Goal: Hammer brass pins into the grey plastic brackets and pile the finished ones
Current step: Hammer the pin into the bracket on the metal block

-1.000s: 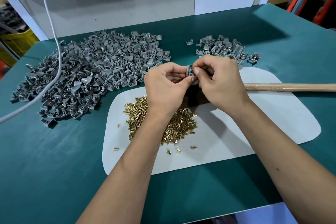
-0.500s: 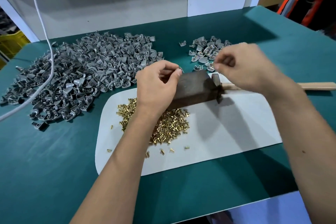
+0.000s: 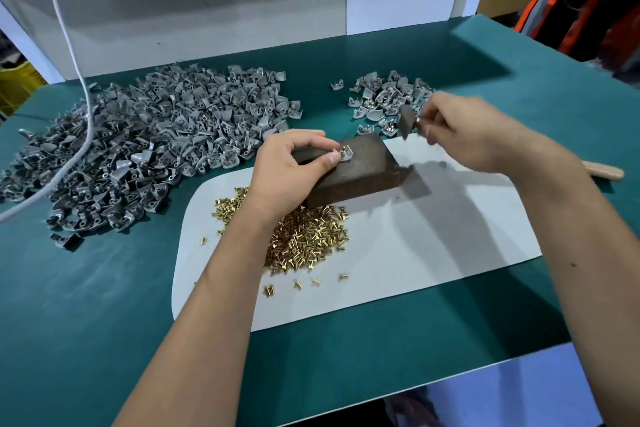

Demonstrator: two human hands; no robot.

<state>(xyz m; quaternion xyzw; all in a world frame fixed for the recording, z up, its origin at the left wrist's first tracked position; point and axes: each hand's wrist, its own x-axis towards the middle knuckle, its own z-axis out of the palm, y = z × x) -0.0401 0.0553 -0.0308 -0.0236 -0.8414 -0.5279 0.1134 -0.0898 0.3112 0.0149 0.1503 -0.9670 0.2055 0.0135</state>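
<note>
A grey bracket [image 3: 345, 157] with a brass pin standing in it lies on top of a dark block [image 3: 360, 177]. My left hand [image 3: 294, 166] pinches the bracket against the block. My right hand [image 3: 474, 135] grips a hammer close to its dark head [image 3: 407, 121], which hangs tilted above and to the right of the block. The wooden handle's end [image 3: 604, 172] sticks out behind my right wrist. Loose brass pins [image 3: 308, 239] are heaped on the white mat [image 3: 433, 253] in front of the block.
A big heap of grey brackets [image 3: 156, 142] covers the green table [image 3: 86, 305] at the left. A smaller pile of brackets [image 3: 384, 97] lies behind the block at the right. A white cable [image 3: 85, 104] hangs over the left heap.
My left hand has set the bracket with its pin down on the block. My right hand has taken the hammer near its head and lifted it off the mat.
</note>
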